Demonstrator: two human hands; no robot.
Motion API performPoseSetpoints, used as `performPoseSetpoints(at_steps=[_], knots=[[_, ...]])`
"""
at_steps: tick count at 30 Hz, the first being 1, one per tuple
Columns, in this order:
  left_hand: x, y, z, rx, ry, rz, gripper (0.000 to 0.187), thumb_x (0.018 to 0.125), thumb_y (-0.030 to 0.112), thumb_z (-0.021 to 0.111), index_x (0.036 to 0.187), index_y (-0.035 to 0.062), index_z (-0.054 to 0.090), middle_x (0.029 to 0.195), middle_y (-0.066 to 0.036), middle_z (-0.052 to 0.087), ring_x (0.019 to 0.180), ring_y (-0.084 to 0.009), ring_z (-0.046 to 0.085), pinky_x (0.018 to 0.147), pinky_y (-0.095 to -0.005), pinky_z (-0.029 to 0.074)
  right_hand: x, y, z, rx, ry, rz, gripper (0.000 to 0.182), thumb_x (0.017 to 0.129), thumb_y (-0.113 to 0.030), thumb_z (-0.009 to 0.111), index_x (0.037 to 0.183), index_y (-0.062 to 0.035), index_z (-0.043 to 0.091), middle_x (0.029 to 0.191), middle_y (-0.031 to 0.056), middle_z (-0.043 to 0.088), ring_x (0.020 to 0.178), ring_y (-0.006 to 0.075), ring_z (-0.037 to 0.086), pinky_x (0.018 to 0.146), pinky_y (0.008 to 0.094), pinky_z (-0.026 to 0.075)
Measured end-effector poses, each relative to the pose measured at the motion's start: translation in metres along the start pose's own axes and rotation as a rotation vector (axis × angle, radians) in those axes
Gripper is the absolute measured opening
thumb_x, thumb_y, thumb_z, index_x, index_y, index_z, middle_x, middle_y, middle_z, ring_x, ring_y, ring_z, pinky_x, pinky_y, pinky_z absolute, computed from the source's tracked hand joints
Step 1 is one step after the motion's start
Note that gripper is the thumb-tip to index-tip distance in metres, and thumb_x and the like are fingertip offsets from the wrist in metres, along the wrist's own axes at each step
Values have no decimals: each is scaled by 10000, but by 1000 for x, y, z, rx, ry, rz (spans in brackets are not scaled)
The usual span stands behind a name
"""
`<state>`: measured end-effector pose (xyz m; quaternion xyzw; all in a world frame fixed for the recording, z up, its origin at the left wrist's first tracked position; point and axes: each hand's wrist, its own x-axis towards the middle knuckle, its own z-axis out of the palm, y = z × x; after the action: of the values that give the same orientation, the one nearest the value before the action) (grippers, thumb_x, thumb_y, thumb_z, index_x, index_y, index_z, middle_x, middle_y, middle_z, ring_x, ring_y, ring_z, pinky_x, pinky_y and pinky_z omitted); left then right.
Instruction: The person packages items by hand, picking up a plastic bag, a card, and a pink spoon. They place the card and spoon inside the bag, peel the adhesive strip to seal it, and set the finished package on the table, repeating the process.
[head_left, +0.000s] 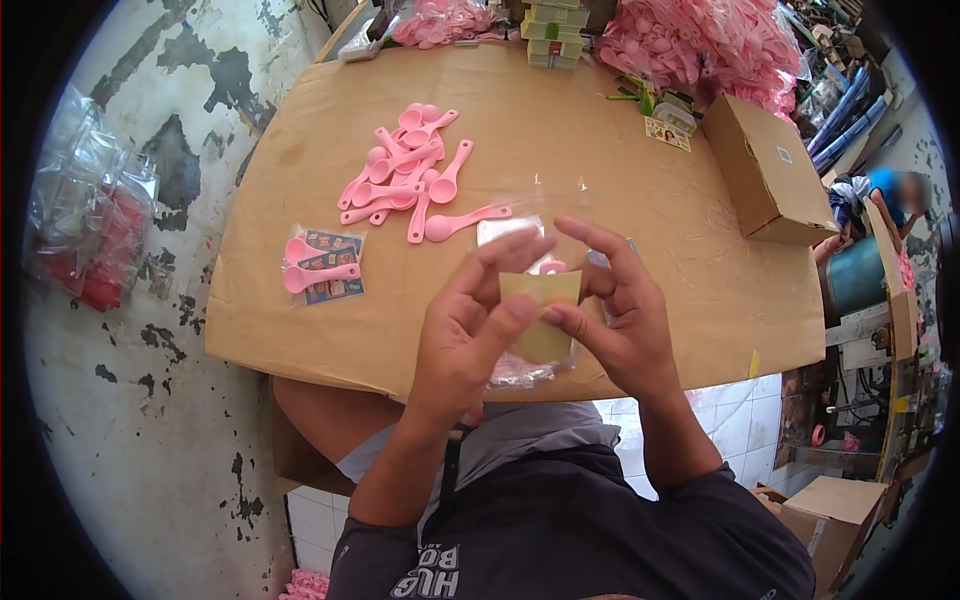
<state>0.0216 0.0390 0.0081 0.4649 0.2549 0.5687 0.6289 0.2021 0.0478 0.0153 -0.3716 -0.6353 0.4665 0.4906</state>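
Observation:
Both of my hands are raised over the table's near edge. Between them is a small yellowish-green card (540, 315), its upper edge curved. My left hand (475, 315) pinches its left side, thumb on the face turned toward me. On the other side, my right hand (625, 320) grips it the same way, index finger lifted off. Something pink (551, 267), mostly hidden, shows just above the card. Beyond my hands lies a white stack (510, 230) with clear plastic around it. More crinkled clear plastic (525, 376) is below the card.
A loose pile of pink measuring spoons (400, 170) lies left of centre. Nearer, a clear packet (327, 267) holds two spoons and a printed card. A cardboard box (770, 170) stands at the right, and bagged pink spoons (700, 50) are heaped behind. Another person (880, 200) sits far right.

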Motion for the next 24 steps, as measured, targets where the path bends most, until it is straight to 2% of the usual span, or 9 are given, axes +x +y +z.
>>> performPoseSetpoints(at_steps=[1, 6, 8, 9, 11, 15, 17, 20, 24], knots=[[1, -1, 0, 33, -5, -15, 464, 1019, 122, 615, 1431, -48, 488, 1372, -203, 606, 1258, -192, 573, 1054, -332, 453, -2, 6, -1, 4, -27, 43, 743, 892, -63, 786, 1513, -10, 382, 851, 27, 647, 798, 82, 607, 748, 234, 466], [2, -1, 5, 93, 75, -105, 358, 1018, 105, 626, 1338, -50, 585, 1194, -160, 713, 980, -124, 692, 810, -242, 565, -7, 10, 0, 24, 2, 75, 658, 896, -43, 777, 1460, -8, 441, 858, 44, 672, 772, 88, 619, 745, 250, 481], [1, -2, 10, 150, 148, -76, 396, 1021, 105, 623, 1394, -13, 557, 1097, -133, 747, 891, -101, 699, 742, -216, 554, -9, 16, -3, -228, 248, -188, 516, 877, -15, 770, 1351, -17, 567, 944, 91, 696, 810, 148, 641, 771, 280, 495], [-1, -3, 12, 144, 142, -80, 396, 1021, 105, 623, 1394, -13, 557, 1097, -133, 747, 891, -101, 699, 742, -216, 554, -8, 12, -5, -236, 254, -184, 516, 877, -15, 770, 1351, -17, 567, 944, 91, 696, 810, 148, 641, 771, 280, 495], [-3, -3, 15, 237, 161, -53, 457, 1012, 99, 632, 1451, 32, 522, 1017, -146, 768, 876, -75, 698, 748, -221, 540, -1, 0, -9, -666, 388, -504, 382, 823, 1, 778, 1191, -43, 686, 1075, 118, 689, 921, 239, 643, 813, 337, 506], [-7, -2, 19, 636, 74, -60, 537, 990, 82, 649, 1499, 60, 481, 960, -166, 774, 798, -62, 693, 706, -231, 530, 9, -10, -9, -853, 358, -653, 328, 758, -27, 799, 1079, -73, 749, 1221, 103, 658, 1059, 309, 600, 858, 415, 507], [-7, -9, 22, 613, 27, 113, 573, 964, 64, 664, 1505, 51, 475, 982, -189, 764, 817, -126, 738, 691, -275, 541, 10, -10, -8, -874, 372, -663, 329, 758, -24, 798, 1081, -69, 751, 1227, 108, 660, 1055, 310, 604, 863, 416, 507], [-7, -15, 20, 667, -14, 135, 595, 954, 52, 665, 1514, 57, 464, 998, -189, 760, 904, -234, 771, 710, -323, 555, 10, -7, -9, -880, 390, -677, 333, 755, -18, 797, 1082, -58, 752, 1230, 112, 668, 1046, 309, 613, 867, 415, 505], [-7, -5, 27, 780, -27, -48, 617, 944, 47, 671, 1522, 61, 456, 1022, -210, 752, 1008, -300, 758, 768, -362, 564, 9, 2, -12, -948, 443, -714, 327, 733, -25, 797, 1056, -42, 749, 1197, 102, 691, 1023, 292, 626, 854, 401, 487]])
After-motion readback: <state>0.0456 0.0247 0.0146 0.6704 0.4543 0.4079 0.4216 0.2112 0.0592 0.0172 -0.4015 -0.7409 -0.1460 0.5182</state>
